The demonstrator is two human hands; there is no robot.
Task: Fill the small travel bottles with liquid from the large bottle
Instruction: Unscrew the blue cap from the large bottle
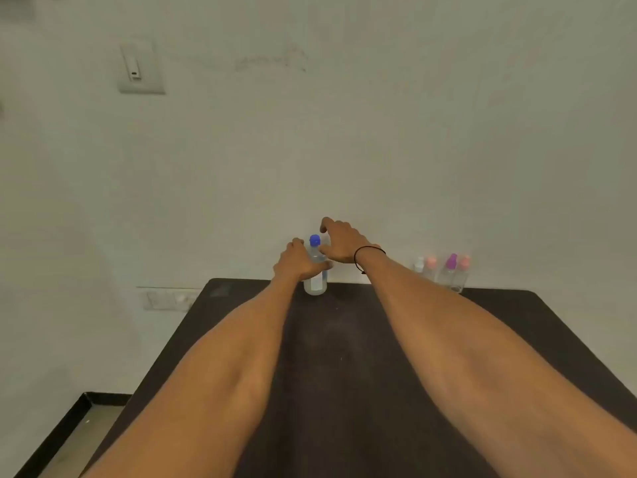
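A large clear bottle [315, 282] with a blue cap [314, 240] stands upright at the far edge of the dark table [344, 357]. My left hand [298, 262] grips its body from the left, thumb wrapped across the front. My right hand [339, 243] hovers just right of the cap with fingers spread and curved, holding nothing. Several small clear travel bottles [444, 270] with white, pink and purple caps stand in a row at the far right of the table, against the wall.
The table's far edge meets a pale wall [344, 132]. A switch plate [141, 69] is on the wall at upper left and a socket panel [169, 298] sits low beside the table's left corner. Floor with a dark skirting [69, 426] shows at bottom left.
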